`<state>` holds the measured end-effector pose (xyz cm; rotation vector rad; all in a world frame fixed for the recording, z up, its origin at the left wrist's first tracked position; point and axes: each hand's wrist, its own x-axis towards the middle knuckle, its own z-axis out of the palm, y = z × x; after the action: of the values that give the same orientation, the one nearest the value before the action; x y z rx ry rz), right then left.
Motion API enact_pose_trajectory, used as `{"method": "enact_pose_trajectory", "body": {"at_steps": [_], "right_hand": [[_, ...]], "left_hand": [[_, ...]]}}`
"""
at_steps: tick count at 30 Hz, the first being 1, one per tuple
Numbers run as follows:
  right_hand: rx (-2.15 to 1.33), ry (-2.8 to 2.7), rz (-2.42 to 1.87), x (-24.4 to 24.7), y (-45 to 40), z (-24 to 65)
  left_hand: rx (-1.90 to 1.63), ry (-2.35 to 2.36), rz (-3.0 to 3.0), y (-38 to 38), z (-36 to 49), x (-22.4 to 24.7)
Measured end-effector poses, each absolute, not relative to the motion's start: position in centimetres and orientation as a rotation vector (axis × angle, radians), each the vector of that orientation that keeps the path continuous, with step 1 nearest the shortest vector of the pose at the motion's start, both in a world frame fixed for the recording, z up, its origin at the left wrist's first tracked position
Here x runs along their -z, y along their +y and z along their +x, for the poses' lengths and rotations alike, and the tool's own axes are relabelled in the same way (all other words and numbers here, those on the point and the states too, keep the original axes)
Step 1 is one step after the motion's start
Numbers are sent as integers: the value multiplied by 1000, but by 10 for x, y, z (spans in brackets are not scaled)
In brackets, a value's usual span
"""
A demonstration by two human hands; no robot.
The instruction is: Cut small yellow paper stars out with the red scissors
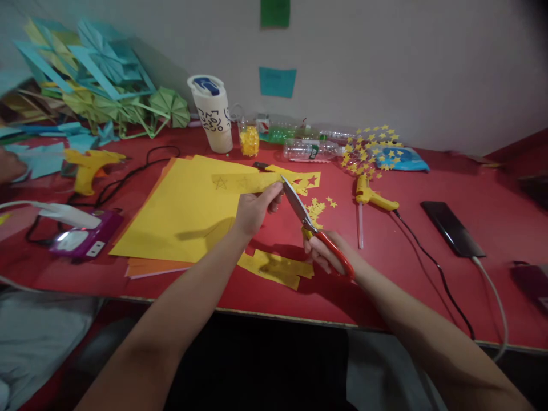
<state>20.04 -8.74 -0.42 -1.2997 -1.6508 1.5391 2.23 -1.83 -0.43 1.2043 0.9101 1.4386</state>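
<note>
My left hand (256,211) pinches a yellow paper strip (231,182) that has stars drawn on it. In my right hand (323,251) are red-handled scissors (299,208), their blades pointing up and left with the tips by the strip's right end. Behind the blades lies another yellow strip (315,179) with star-shaped holes. Cut-out yellow stars (315,210) form a small pile right of the blades. More yellow strips (274,267) rest below my hands, near the table's front edge. Under my left wrist spreads a stack of yellow sheets (180,200).
A yellow glue gun (374,197) and a phone (451,228) with cables lie right. At left are another glue gun (88,168), a purple power strip (85,234) and another person's hand (11,165). A tumbler (212,117), a jar of yellow pieces (249,141) and plastic bottles (310,150) line the back.
</note>
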Motion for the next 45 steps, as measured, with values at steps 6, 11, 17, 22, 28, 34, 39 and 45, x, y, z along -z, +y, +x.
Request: {"method": "enact_pose_trajectory", "body": {"at_steps": [6, 11, 17, 22, 28, 34, 39, 45], "right_hand": [[-1560, -1645, -1298, 6, -88, 201], [-1572, -1607, -1291, 8, -90, 197], [-1577, -1559, -1330, 10, -91, 194], [-1570, -1534, -1350, 12, -92, 193], [-1576, -1535, -1356, 11, -93, 194], [-1560, -1532, -1400, 4, -93, 192], [-1527, -1573, -1426, 7, -92, 195], [-1506, -1593, -1433, 7, -91, 198]], "left_hand": [[-1477, 970, 1228, -22, 26, 5], [-1456, 1027, 1223, -26, 28, 3], [-1435, 1051, 1195, -27, 30, 6], [-1455, 1018, 1182, -25, 31, 9], [-1450, 1010, 1168, -25, 30, 8], [-1467, 970, 1172, -24, 31, 10], [-1457, 924, 1131, -22, 31, 9], [-1442, 864, 1120, -20, 26, 4]]}}
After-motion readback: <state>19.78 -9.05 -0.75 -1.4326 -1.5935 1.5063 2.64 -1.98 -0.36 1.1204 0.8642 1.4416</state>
